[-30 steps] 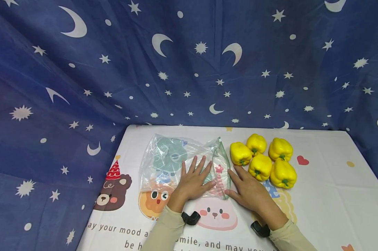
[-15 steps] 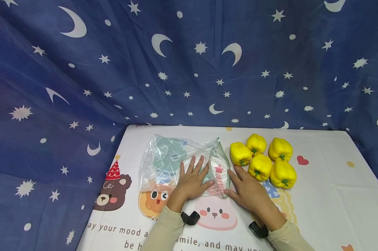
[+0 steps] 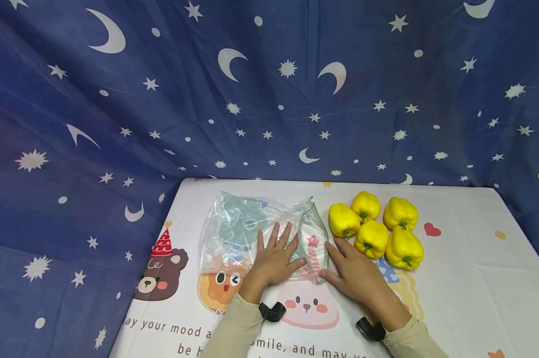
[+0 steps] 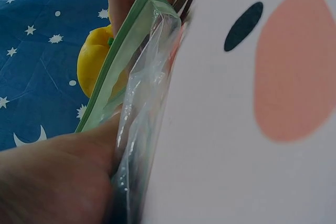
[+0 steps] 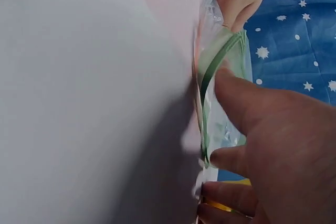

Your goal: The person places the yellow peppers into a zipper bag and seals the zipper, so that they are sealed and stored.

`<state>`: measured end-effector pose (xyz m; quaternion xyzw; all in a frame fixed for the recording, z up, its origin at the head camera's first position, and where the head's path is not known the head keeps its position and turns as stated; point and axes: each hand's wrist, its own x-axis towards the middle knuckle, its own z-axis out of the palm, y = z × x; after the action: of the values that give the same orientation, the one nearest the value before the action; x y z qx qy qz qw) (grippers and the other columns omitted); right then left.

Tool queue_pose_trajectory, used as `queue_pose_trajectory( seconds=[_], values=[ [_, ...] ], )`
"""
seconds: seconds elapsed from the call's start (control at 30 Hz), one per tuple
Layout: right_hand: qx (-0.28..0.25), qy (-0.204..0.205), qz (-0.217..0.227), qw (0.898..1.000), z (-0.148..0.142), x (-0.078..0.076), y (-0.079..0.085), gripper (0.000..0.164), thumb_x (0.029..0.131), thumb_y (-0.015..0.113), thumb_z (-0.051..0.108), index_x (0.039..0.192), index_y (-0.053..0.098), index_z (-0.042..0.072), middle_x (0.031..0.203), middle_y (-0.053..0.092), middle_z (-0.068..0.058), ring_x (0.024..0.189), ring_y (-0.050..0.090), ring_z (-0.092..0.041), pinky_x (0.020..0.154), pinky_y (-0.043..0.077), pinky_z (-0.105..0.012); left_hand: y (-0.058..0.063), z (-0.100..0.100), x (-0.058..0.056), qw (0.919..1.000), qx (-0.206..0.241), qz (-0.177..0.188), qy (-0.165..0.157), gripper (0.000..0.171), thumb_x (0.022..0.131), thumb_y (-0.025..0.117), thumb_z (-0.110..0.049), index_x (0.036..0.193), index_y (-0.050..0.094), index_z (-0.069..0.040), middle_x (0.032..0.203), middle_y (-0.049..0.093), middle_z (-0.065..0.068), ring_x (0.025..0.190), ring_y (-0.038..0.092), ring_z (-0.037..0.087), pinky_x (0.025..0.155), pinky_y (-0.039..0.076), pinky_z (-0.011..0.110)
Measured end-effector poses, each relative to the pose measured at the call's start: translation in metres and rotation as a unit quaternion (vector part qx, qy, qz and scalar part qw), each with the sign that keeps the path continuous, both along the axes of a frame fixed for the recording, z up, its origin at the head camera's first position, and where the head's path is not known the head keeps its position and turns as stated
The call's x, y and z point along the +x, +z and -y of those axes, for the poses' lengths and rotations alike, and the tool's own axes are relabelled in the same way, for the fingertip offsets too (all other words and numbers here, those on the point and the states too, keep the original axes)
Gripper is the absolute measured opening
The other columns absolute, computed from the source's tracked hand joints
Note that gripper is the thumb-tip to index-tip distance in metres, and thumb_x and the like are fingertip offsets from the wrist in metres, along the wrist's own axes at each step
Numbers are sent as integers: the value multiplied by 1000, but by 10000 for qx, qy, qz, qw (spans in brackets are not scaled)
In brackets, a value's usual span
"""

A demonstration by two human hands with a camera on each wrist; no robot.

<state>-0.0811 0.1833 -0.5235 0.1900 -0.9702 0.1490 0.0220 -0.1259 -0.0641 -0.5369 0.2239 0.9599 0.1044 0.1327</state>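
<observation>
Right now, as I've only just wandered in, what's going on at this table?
A person has both hands at a clear plastic bag lying on a cartoon-printed tablecloth. The left hand rests on the bag with its fingers spread, while the right hand touches the green edge of its mouth, which gapes a little. Five yellow bell peppers sit clustered beyond the right hand, all outside the bag.
</observation>
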Motion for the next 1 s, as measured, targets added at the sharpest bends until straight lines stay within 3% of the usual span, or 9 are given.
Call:
queue_pose_trajectory(
  seconds=[0.27,0.47,0.67,0.8,1.0],
  values=[
    [-384,-254,144,9988,-3,0,11,73,94,68,52,150,51,8,150,54,-15,132,58,-37,104,51,-56,-2,-1,-1,9999,-37,-103,-40,75,102,31,-69,164,22,-29,174,-6,-1,160,-11,32,120,-10,71],
    [-678,-396,-386,9962,-9,-2,24,67,93,72,46,146,56,8,131,68,-16,114,70,-35,94,57,-53,-1,0,0,10000,-50,-53,-40,74,102,32,-69,164,23,-29,174,-6,0,160,-13,32,120,-10,71],
    [-820,-600,-1016,9896,-13,-6,38,58,90,76,40,135,63,6,117,74,-16,101,73,-34,84,60,-52,1,1,1,9999,-125,-93,-50,75,102,32,-69,164,23,-29,174,-5,0,160,-11,32,120,-8,71],
    [-713,-710,-1393,9851,-17,-12,45,57,88,78,40,131,66,5,112,74,-17,97,72,-34,80,60,-53,1,1,1,9998,-102,-128,-67,74,102,32,-68,164,24,-28,174,-4,0,160,-9,32,120,-7,71],
    [-561,-817,-1684,9807,-26,-25,51,59,85,79,44,129,68,6,114,73,-17,102,68,-38,83,56,-56,1,0,0,9999,-107,-117,-69,73,103,31,-68,164,24,-28,174,-5,0,160,-11,32,120,-7,72]
  ],
)
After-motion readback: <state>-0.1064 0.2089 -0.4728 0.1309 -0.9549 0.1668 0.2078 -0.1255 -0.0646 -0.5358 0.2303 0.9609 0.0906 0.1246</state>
